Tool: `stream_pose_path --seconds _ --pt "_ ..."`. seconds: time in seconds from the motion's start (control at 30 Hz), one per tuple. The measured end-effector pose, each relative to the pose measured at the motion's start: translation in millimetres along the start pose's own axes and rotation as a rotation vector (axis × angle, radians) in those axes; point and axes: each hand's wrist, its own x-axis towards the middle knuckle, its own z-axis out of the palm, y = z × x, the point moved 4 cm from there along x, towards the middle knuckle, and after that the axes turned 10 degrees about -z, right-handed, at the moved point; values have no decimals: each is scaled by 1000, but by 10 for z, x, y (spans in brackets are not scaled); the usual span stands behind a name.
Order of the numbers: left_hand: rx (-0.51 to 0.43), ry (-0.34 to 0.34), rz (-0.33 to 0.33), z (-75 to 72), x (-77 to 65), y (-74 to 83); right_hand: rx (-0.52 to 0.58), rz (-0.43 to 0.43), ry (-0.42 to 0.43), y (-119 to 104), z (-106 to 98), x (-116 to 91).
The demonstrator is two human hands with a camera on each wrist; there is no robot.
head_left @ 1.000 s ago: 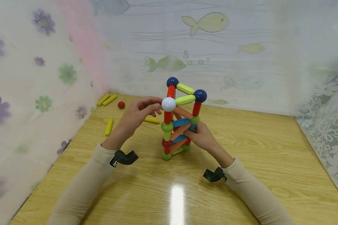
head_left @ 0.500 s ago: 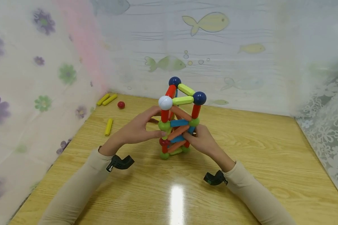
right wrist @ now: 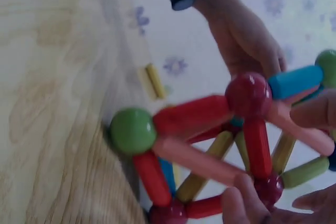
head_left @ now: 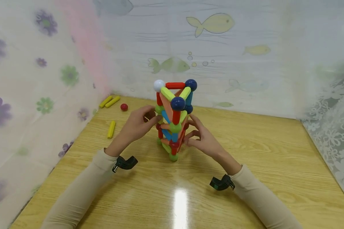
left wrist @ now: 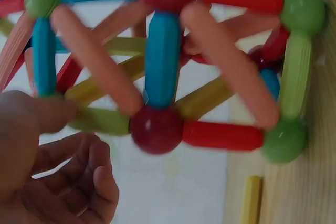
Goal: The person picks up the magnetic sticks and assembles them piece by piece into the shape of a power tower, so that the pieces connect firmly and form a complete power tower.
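A tower (head_left: 175, 128) of magnetic building rods and balls stands upright on the wooden table. White and dark blue balls cap its top, joined by red and lime rods. At its left side my left hand (head_left: 137, 123) pinches the tower near a green ball, at a lime rod (left wrist: 102, 120) in the left wrist view; the other fingers curl below. My right hand (head_left: 204, 140) is at the tower's right side, fingers bent loosely and apart. In the right wrist view, its fingertips are right at a dark red ball (right wrist: 269, 188) and the rods beside it.
Loose yellow rods (head_left: 111, 129) and a red ball (head_left: 124, 107) lie on the table (head_left: 246, 152) to the left and back left. A curtain with fish drawings (head_left: 215, 24) hangs behind, and a flowered sheet (head_left: 46, 73) runs along the left.
The tower has turned, bringing a dark blue top ball to the front and the white one to the back left. My right hand has loosened its grip; my left has shifted along its side.
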Motion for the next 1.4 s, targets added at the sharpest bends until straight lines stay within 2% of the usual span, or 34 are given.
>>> stream_pose_path --seconds 0.1,0.27,0.47,0.67,0.73,0.83,0.97,1.07,1.13,1.2,1.27,1.4 --pt "-54 -3 -53 36 2 -34 -124 -15 53 22 -34 5" --pt "-164 -94 -121 69 16 -98 -248 -7 100 46 -61 -10" --pt "-292 -192 -155 33 22 -189 -293 -6 104 58 -50 -9" --pt "-309 -255 -153 12 25 -227 -301 1 104 76 -44 -10" --pt "-274 -252 -153 -20 42 -263 -308 1 109 75 -49 -15" --pt "-126 -178 -165 -158 76 -381 -326 -1 114 68 -58 -18" --pt "118 -11 -266 -475 78 -691 -346 -5 113 70 -66 -18" --pt "213 35 -345 -648 58 -955 -351 -1 112 83 -74 -21" --pt "259 15 -354 -676 59 -1091 -353 1 112 90 -79 -24" --pt "288 -45 -333 -630 75 -1154 -348 2 112 91 -80 -25" --pt "316 -108 -289 -516 106 -1182 -345 0 111 87 -78 -22" --pt "373 -232 -167 -193 151 -1168 -342 -7 110 79 -77 -16"
